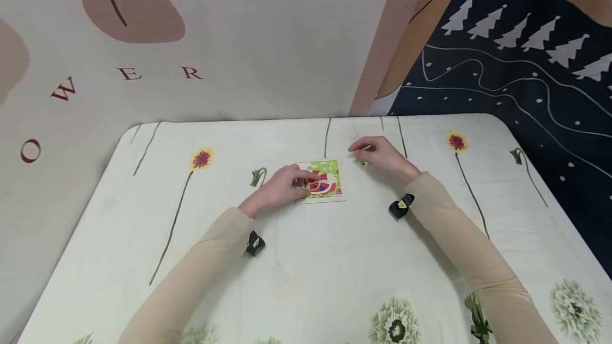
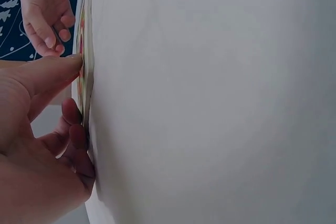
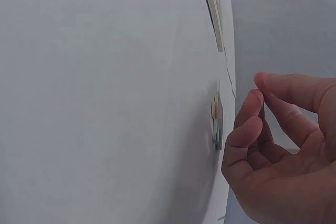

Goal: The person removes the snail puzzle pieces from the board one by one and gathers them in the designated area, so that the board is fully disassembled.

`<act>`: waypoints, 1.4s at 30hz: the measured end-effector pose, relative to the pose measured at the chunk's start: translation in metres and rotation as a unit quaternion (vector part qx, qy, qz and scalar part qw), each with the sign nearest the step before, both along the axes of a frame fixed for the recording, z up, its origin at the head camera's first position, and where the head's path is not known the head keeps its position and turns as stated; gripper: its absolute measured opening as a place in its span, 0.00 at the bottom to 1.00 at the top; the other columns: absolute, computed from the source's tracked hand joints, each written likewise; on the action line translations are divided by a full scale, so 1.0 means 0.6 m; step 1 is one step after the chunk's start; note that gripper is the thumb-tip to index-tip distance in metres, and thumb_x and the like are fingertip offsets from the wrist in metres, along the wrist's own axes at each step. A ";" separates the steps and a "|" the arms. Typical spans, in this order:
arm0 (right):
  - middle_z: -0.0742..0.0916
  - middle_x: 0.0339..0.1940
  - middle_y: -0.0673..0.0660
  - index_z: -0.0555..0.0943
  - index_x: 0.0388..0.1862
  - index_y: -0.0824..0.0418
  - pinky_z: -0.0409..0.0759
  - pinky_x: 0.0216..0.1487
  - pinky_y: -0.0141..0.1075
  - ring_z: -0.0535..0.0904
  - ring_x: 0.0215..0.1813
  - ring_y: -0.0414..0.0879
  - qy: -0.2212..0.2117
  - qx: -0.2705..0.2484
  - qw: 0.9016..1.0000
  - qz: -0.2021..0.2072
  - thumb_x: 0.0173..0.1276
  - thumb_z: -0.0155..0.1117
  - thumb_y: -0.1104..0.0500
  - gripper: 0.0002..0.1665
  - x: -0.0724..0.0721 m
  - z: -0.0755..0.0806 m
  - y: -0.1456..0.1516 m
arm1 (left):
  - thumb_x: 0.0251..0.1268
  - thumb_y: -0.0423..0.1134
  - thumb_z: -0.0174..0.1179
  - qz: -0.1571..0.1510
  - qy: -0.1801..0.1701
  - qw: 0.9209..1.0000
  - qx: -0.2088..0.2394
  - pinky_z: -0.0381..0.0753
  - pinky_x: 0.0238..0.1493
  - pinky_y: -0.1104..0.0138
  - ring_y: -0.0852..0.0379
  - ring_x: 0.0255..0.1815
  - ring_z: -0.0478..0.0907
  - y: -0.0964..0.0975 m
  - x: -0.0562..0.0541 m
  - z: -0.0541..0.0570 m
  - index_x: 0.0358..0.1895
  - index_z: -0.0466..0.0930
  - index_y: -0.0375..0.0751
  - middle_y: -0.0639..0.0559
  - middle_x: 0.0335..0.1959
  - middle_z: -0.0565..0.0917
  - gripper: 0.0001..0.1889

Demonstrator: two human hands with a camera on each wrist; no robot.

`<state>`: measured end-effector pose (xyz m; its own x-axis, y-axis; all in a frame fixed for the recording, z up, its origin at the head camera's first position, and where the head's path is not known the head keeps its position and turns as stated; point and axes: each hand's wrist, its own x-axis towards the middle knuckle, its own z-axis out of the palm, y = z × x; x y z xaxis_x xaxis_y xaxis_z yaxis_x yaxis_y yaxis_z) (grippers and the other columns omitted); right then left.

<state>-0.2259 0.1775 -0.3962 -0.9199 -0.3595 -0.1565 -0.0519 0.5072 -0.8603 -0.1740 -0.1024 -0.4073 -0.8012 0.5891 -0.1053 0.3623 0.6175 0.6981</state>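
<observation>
Left hand (image 1: 286,183): placed over the left part of the puzzle board (image 1: 332,174); the board is touched by its fingers, which are spread moderately, the other ones being bent beside the edge. Whether a loose piece is covered below them cannot be told.

Right hand (image 1: 384,155): raised above the bench (image 1: 306,275), fingers bent, the tips brought close together, so the opening is narrow. No object is seen between them, but a thin one could be hidden.

Small flat pieces (image 3: 217,121): found below the right fingers, on the bench, well nearer to this hand than to the left one; their longer side is seen lying along the surface.

Puzzle board: laid flat, to the left of the right fingers and a little closer to the person; almost square, so no clear long axis is shown. A gap is left between it and the pieces.

Wrists: a small black device (image 1: 255,243) is worn at each beige sleeve (image 1: 191,275).

Bench: covered by white cloth with printed flowers.

Room: closed behind by a pale wall (image 1: 287,41) with letters; at the right, a dark panel (image 1: 502,76) is decorated with white trees.
</observation>
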 end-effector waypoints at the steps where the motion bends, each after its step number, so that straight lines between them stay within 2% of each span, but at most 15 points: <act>1: 0.82 0.50 0.66 0.80 0.53 0.70 0.74 0.40 0.37 0.77 0.44 0.55 -0.002 0.000 1.000 0.002 0.72 0.58 0.64 0.15 0.000 -0.001 -0.002 | 0.61 0.34 0.64 -0.002 -0.001 1.000 0.000 0.63 0.36 0.64 0.53 0.35 0.65 0.000 -0.001 -0.001 0.59 0.80 0.44 0.49 0.34 0.74 0.21; 6: 0.81 0.52 0.69 0.79 0.54 0.73 0.75 0.41 0.41 0.76 0.47 0.59 -0.011 0.005 1.000 0.010 0.72 0.55 0.66 0.15 -0.002 0.000 -0.017 | 0.61 0.34 0.65 -0.008 -0.013 1.000 0.007 0.64 0.37 0.64 0.53 0.36 0.66 -0.005 -0.006 -0.006 0.60 0.80 0.44 0.49 0.36 0.74 0.22; 14: 0.83 0.49 0.62 0.82 0.52 0.67 0.74 0.40 0.37 0.77 0.45 0.53 0.011 0.002 1.000 0.028 0.71 0.59 0.64 0.14 -0.001 -0.004 -0.039 | 0.61 0.34 0.65 -0.019 -0.036 0.999 0.015 0.64 0.40 0.63 0.52 0.39 0.66 -0.014 -0.012 -0.008 0.61 0.79 0.44 0.48 0.39 0.74 0.23; 22: 0.84 0.47 0.61 0.83 0.49 0.68 0.71 0.48 0.37 0.76 0.46 0.50 0.042 0.007 0.997 0.065 0.71 0.58 0.65 0.12 -0.006 -0.008 -0.070 | 0.61 0.34 0.64 -0.033 -0.046 0.998 0.029 0.63 0.41 0.62 0.52 0.40 0.65 -0.018 -0.013 -0.008 0.62 0.78 0.43 0.48 0.38 0.72 0.24; 31: 0.84 0.48 0.59 0.83 0.50 0.66 0.70 0.51 0.39 0.75 0.47 0.49 0.028 0.018 0.995 0.093 0.71 0.57 0.66 0.12 -0.012 -0.004 -0.103 | 0.60 0.33 0.64 -0.062 -0.041 0.997 0.031 0.63 0.44 0.62 0.52 0.42 0.64 -0.024 -0.016 -0.011 0.63 0.76 0.42 0.48 0.41 0.73 0.25; 36: 0.84 0.47 0.58 0.83 0.49 0.65 0.70 0.49 0.38 0.73 0.46 0.49 0.025 0.035 0.993 0.113 0.71 0.58 0.66 0.12 -0.016 -0.002 -0.119 | 0.60 0.34 0.64 -0.063 -0.046 0.997 0.030 0.62 0.44 0.61 0.52 0.43 0.63 -0.025 -0.017 -0.011 0.64 0.76 0.44 0.48 0.40 0.71 0.26; 42: 0.84 0.47 0.57 0.83 0.48 0.65 0.70 0.53 0.40 0.75 0.48 0.48 0.022 0.049 0.988 0.145 0.70 0.58 0.67 0.11 -0.022 -0.006 -0.126 | 0.60 0.33 0.64 -0.059 -0.058 0.996 0.035 0.63 0.46 0.61 0.52 0.45 0.64 -0.024 -0.015 -0.012 0.64 0.76 0.44 0.48 0.42 0.72 0.26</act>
